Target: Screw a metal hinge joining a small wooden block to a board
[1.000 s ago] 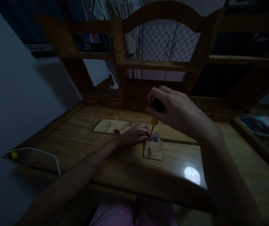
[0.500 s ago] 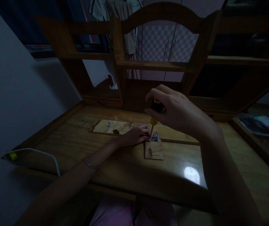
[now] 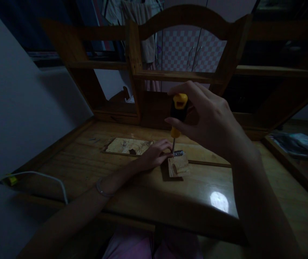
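My right hand (image 3: 208, 111) grips a yellow-and-black screwdriver (image 3: 179, 111) from above, with its shaft pointing down. The screwdriver's tip is at the left end of a small metal hinge (image 3: 178, 153). Pinched close around that spot are the fingers of my left hand (image 3: 156, 155), at the hinge's left end; a screw there is too small to make out. The hinge sits at the far edge of a small square wooden piece (image 3: 179, 166), which is tilted up off the desk with a shadow under it. Behind it lies a long thin board (image 3: 210, 156), partly hidden by my hands.
The wooden desk top (image 3: 137, 190) has a raised shelf unit (image 3: 175, 75) along its back. A few small metal bits (image 3: 93, 139) lie at the left. A white cable (image 3: 46, 175) loops at the left edge; plastic-wrapped things (image 3: 302, 144) are at the far right.
The small wooden piece with the hinge has lifted and tilted up off the desk. My right hand has shifted on the screwdriver, baring more of its handle, and the hinge looks turned.
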Tool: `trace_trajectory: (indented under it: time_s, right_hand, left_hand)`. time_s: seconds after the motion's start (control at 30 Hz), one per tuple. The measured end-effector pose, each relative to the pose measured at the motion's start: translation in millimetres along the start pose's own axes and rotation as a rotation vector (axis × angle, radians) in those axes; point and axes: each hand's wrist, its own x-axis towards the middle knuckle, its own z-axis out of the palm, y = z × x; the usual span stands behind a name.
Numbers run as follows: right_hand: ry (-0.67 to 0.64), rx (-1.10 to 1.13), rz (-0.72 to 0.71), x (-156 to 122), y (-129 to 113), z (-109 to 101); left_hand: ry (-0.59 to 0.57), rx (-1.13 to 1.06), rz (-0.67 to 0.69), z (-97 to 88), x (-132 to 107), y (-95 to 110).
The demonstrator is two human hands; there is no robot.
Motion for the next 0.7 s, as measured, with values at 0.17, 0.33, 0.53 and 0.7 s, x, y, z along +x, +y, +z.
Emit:
trace_trajectory:
  time_s: [0.17, 0.33, 0.53, 0.7]
  right_hand:
    - [0.026, 0.013, -0.022, 1, -5, 0]
    - [0.036, 0.042, -0.016, 2, 7, 10]
    - [0.035, 0.070, 0.026, 3, 20, 21]
    - [0.024, 0.027, 0.057, 3, 20, 23]
  left_hand:
    - [0.105, 0.040, 0.017, -3.8, 2, -6]
    - [0.034, 0.056, -0.021, -3.6, 2, -12]
    - [-0.004, 0.067, -0.057, -3.8, 3, -9]
    - [0.006, 0.060, -0.072, -3.9, 4, -8]
